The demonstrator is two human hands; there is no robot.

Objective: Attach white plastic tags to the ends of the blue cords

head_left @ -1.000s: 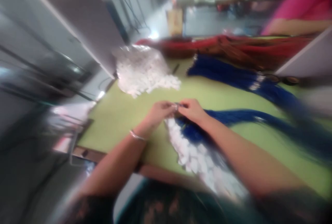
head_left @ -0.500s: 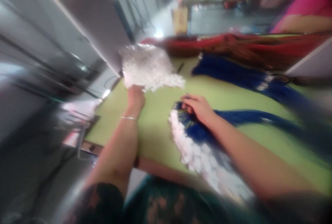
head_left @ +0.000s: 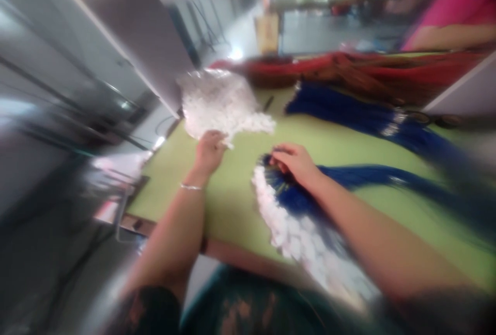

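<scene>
My left hand is at the near edge of a heap of small white plastic pieces, which spill from a clear plastic bag. Its fingers are closed, and a white piece shows at their tips. Over the end of a bundle of blue wires, my right hand has its fingers pinched on a blue wire; blur hides the wire's tip. A long row of white pieces lies along the near side of this bundle, seemingly fitted to wire ends.
Another blue wire bundle, tied with a pale band, lies farther back on the green tabletop. Red and brown wires stretch along the far edge. Beyond them is a person's pink sleeve. A grey panel stands at left.
My left hand has drawn back slightly toward me and right from the white heap, with a white piece now at its fingertips. My right hand stays at the wire ends.
</scene>
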